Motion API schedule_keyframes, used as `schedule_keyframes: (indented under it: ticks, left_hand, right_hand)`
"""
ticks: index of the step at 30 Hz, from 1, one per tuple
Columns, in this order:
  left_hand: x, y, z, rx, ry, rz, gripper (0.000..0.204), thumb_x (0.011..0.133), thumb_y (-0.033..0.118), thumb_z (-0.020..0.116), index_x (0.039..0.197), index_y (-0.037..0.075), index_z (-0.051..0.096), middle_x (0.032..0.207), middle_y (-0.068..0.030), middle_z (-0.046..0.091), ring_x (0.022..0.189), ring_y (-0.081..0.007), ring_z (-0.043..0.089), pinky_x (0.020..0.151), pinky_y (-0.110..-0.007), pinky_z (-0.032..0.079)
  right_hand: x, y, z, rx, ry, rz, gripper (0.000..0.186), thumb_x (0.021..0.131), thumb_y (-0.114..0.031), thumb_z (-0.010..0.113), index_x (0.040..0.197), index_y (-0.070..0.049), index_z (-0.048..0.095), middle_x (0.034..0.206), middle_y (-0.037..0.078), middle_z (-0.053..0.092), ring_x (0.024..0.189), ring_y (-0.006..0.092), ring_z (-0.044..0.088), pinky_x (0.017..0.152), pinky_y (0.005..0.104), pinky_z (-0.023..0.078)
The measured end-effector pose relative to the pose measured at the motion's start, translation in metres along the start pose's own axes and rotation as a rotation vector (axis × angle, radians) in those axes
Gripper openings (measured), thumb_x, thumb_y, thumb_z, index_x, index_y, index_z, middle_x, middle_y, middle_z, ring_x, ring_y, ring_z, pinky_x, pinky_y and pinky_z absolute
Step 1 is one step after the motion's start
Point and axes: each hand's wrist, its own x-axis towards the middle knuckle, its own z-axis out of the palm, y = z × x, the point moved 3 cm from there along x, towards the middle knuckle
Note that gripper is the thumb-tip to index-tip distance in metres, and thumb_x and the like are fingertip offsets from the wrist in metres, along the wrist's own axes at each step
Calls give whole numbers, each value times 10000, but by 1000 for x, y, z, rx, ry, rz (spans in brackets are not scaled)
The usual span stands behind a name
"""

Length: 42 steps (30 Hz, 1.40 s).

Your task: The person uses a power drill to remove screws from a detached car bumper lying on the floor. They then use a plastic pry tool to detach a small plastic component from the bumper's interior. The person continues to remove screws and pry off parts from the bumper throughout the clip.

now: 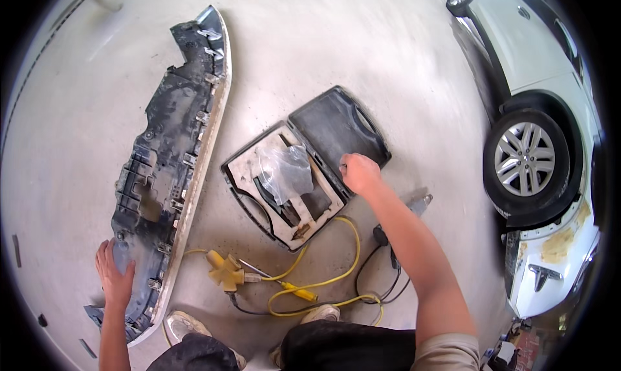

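Observation:
A long dark car bumper [171,122] lies on the floor at the left, its clipped inner face up and a pale edge along its right. My left hand [116,274] rests on its near end with the fingers spread. Over the right side of an open black tool case [333,125], my right hand [360,173] is closed, fingers curled; whatever they may hold is hidden. A clear plastic bag [284,174] lies on the case's pale foam insert [242,168]. Under the bag, dark tool parts show only partly.
Near my feet lie a yellow multi-outlet block [224,271], a looping yellow cord [356,241] and a yellow-handled screwdriver [301,293]. A grey-tipped corded tool [419,205] is beside my right forearm. A white car [543,54] with a silver-spoked wheel [527,154] stands at the right.

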Motion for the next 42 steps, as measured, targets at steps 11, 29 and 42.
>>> schedule_keyframes:
  ticks: [11, 29, 42]
  left_hand:
    - [-45, 40, -28, -87, 22, -45, 717, 736, 66, 767, 1397, 5, 498, 1409, -232, 489, 1305, -429, 468, 1128, -475, 372]
    - [-27, 215, -77, -1122, -349, 298, 302, 932, 88, 733, 1230, 47, 716, 986, -88, 707, 885, -177, 656, 793, -319, 524]
    - [-52, 178, -67, -1265, -441, 153, 135, 1032, 101, 591, 1091, -3, 652, 992, -79, 670, 888, -149, 682, 742, -292, 538]
  right_hand:
    - [82, 1, 47, 134, 182, 295, 266, 859, -308, 749, 982, -74, 773, 1033, 225, 726, 1006, 386, 703, 876, 472, 566]
    - [-182, -232, -42, 1341, -916, -342, 163, 1031, -155, 609, 1051, 5, 633, 837, 53, 664, 754, 110, 635, 678, 273, 519]
    - [-203, -197, -60, 1067, -721, -151, 211, 1008, -107, 605, 1170, 7, 676, 960, 79, 734, 857, 127, 671, 780, 298, 550]
